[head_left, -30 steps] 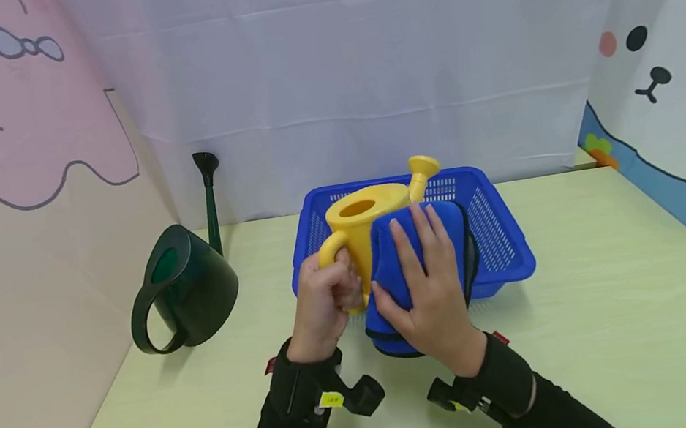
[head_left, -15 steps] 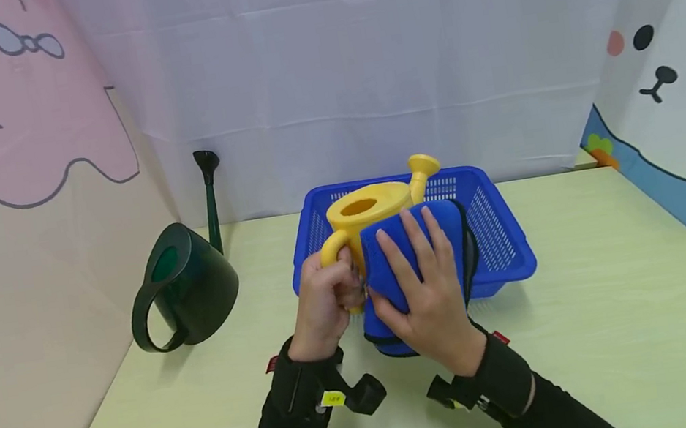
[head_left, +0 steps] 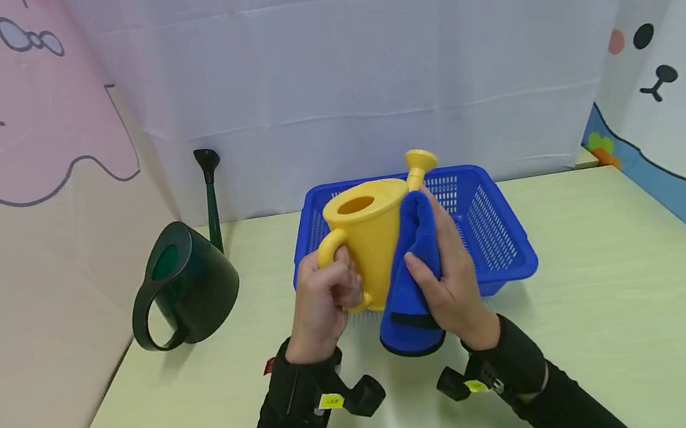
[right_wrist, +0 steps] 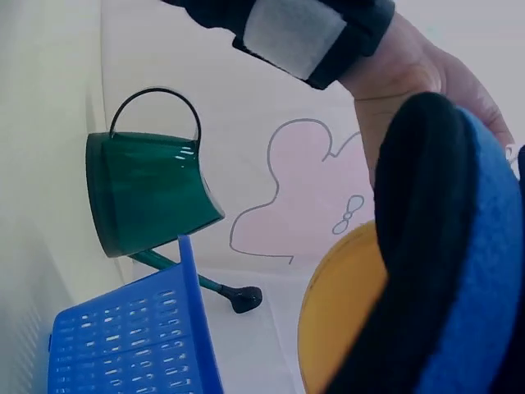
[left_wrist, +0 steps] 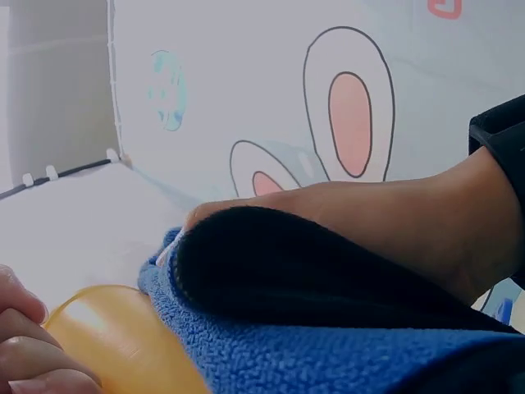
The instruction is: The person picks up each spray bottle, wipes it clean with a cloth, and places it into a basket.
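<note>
Two hands work on one yellow can (head_left: 368, 236) held just above the bench (head_left: 599, 323), at the near rim of a blue basket (head_left: 498, 228). The left hand (head_left: 323, 306) has its fingers curled tight round the can's loop handle, on the can's left side. The right hand (head_left: 452, 279) grips a folded blue cloth (head_left: 413, 285) and presses it against the can's right flank; the thumb lies on the cloth's near face and the fingers wrap behind the fold. The cloth's lower end, edged in black, hangs below the hand, clear of the bench. The can stands roughly upright, its open top towards the camera and its spout rising over the basket behind the right hand's fingertips.

From the left wrist, the cloth (left_wrist: 328, 353) lies against the yellow wall (left_wrist: 123, 336), with the right hand (left_wrist: 394, 222) draped over the fold. From the right wrist, the cloth (right_wrist: 459, 263) covers most of the can (right_wrist: 340, 320), and the basket (right_wrist: 131, 336) sits just beside it.

Well to the left on the bench stands a dark green can (head_left: 187, 282), untouched, its long spout pointing up towards the back wall; it also appears in the right wrist view (right_wrist: 148, 189).
</note>
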The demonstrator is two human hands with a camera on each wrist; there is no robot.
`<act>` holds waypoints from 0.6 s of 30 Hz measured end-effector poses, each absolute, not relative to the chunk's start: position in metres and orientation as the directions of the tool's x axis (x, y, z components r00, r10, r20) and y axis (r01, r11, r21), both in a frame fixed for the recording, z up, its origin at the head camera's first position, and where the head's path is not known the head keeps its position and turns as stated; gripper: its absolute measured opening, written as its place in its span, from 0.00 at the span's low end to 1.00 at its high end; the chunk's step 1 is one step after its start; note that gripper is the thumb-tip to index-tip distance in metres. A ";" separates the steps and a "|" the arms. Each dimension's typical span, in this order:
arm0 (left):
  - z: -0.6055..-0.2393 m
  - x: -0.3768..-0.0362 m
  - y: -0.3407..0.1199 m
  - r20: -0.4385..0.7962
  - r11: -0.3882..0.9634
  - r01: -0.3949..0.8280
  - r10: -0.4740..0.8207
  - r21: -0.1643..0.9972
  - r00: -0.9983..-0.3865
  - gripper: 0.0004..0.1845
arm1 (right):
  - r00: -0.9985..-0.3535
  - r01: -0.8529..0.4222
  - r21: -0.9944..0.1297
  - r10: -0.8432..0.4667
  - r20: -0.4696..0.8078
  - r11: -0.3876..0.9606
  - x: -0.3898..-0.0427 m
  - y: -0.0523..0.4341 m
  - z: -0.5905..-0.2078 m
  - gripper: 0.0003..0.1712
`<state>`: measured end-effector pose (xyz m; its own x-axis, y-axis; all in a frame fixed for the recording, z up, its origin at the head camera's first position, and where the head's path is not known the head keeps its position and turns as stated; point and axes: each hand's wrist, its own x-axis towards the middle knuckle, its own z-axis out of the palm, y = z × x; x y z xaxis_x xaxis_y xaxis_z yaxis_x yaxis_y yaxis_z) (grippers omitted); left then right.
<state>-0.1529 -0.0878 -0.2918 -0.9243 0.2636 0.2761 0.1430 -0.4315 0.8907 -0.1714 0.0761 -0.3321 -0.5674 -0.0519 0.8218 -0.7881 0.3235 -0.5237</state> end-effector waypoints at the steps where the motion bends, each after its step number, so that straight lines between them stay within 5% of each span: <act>1: -0.292 -0.153 -0.088 0.274 -0.433 0.140 0.263 0.890 -0.925 0.13 | -0.588 -0.774 -0.544 -0.051 0.807 0.324 -0.171 0.077 -0.331 0.36; 6: -0.292 -0.154 -0.087 0.270 -0.434 0.138 0.258 0.890 -0.928 0.13 | -0.592 -0.744 -0.528 -0.040 0.805 0.409 -0.167 0.072 -0.330 0.37; 14: -0.293 -0.155 -0.084 0.271 -0.421 0.148 0.248 0.895 -0.930 0.13 | -0.396 -0.699 -0.236 -0.091 0.914 0.674 -0.158 0.057 -0.338 0.37; 18: -0.292 -0.155 -0.082 0.227 -0.409 0.113 0.243 0.906 -0.943 0.13 | -0.356 -0.664 -0.118 -0.173 0.919 0.739 -0.153 0.052 -0.342 0.34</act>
<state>-0.1555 -0.0824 -0.2916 -0.9431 0.2429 0.2271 0.1127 -0.4088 0.9056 -0.1533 0.0518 -0.3423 -0.3556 -0.1728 0.9185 -0.6638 0.7385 -0.1181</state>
